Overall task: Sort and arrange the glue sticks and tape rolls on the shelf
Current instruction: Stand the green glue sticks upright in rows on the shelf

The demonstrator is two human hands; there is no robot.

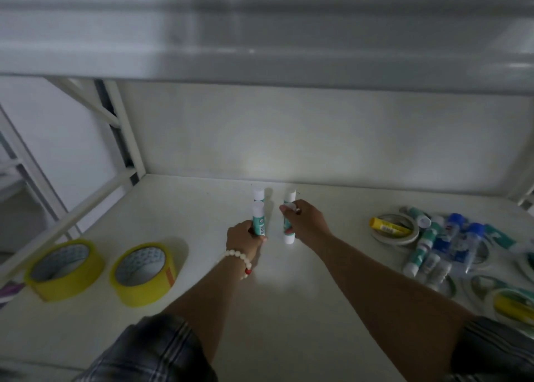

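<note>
My left hand [245,238] grips an upright green-and-white glue stick [258,218] near its base. Just behind it another glue stick [258,194] stands on the white shelf [289,309]. My right hand [306,222] holds a second green glue stick [288,231] upright, its white end on the shelf, with one more stick [289,197] standing right behind it. Two yellow tape rolls [65,269] [143,273] lie flat at the left. A mixed heap of glue sticks [433,245] and pale tape rolls [396,228] lies at the right.
The shelf above [260,49] overhangs close to the top of the view. White frame posts [127,138] stand at the back left, and the back wall [318,138] closes the shelf. A purple item [10,290] shows at the far left edge.
</note>
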